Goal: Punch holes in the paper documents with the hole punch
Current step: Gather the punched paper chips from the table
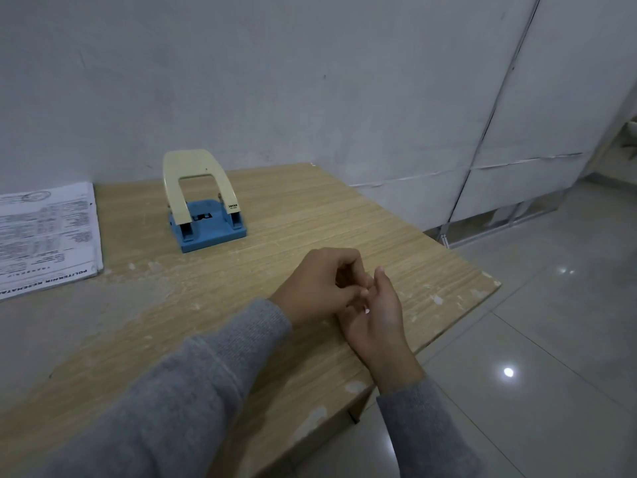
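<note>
Nothing punched yet by the look of it: hole punch (206,205) idle near desk's (310,215) far edge, paper documents (46,236) stacked at left edge, left hand (319,286) curled, fingering relaxed right hand (377,322) near right edge

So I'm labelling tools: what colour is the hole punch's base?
Blue, under a cream handle; base shows in the head view.

I see dim, cool, flat light w/ weak shadows. Glare spots on the tiled floor (508,372) at right. Wide-angle bend toward edges; desk (310,215) sharp, print on papers (44,232) soft, unreadable.
</note>
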